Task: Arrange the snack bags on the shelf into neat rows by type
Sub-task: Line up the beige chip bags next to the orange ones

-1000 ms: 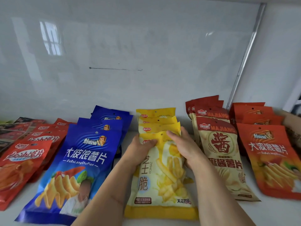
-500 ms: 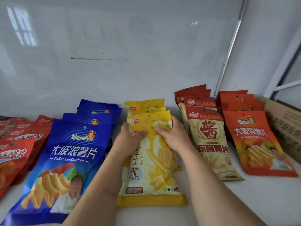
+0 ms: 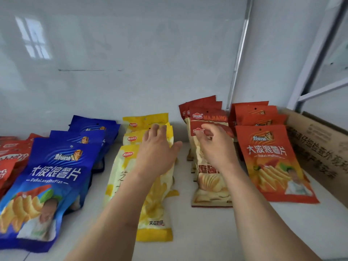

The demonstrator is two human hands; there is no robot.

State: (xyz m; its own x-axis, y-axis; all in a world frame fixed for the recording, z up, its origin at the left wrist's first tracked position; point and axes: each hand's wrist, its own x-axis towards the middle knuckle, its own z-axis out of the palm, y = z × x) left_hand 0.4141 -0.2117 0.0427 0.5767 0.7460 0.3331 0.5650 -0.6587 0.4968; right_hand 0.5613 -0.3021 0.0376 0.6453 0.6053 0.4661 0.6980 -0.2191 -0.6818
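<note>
Snack bags lie in rows by type on a white shelf. A row of yellow bags runs down the middle. My left hand lies over it, fingers straight and reaching onto the upper yellow bags. To the right is a row of beige bags with red tops. My right hand is over that row's front bag, fingers loosely curled at its red top; whether they touch it is unclear. Blue bags form the row to the left, orange bags the row to the right.
Red bags overlap at the far left edge. A cardboard box stands at the right end of the shelf beside the orange row. A glossy white wall and a metal strip close the back.
Both hands let go of the front yellow bag. My left hand slid up the yellow row. My right hand moved right onto the beige and red row. The view shifted right.
</note>
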